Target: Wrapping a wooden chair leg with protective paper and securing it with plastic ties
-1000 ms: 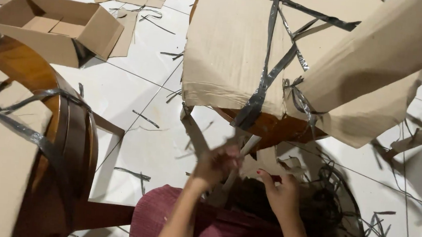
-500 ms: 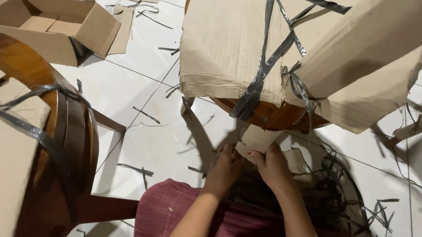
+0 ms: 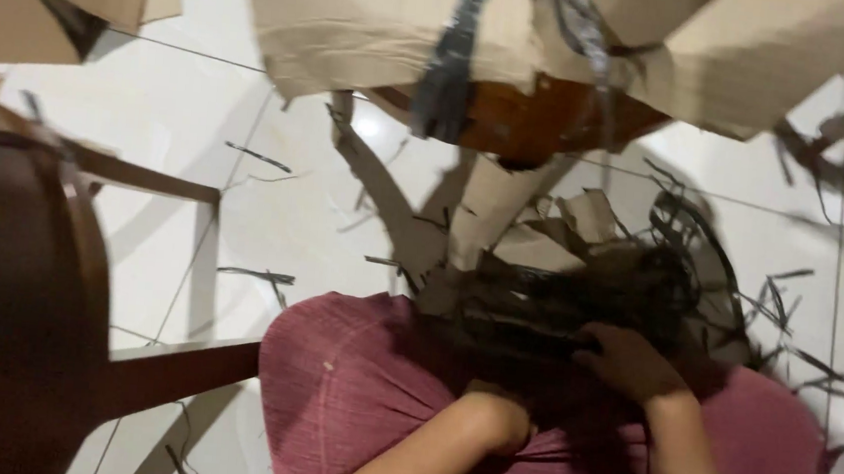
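right hand (image 3: 633,362) rests on tangled black strapping (image 3: 578,299); left hand (image 3: 498,419) just below it.

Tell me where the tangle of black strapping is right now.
In the head view the tangle of black strapping lies low and right of centre, on the person's lap just above the right hand, below the cardboard-wrapped wooden furniture.

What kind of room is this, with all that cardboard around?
Probably a room in a home where new furniture is being unpacked: a white tiled floor, wooden furniture wrapped in cardboard, and cut black straps scattered about.
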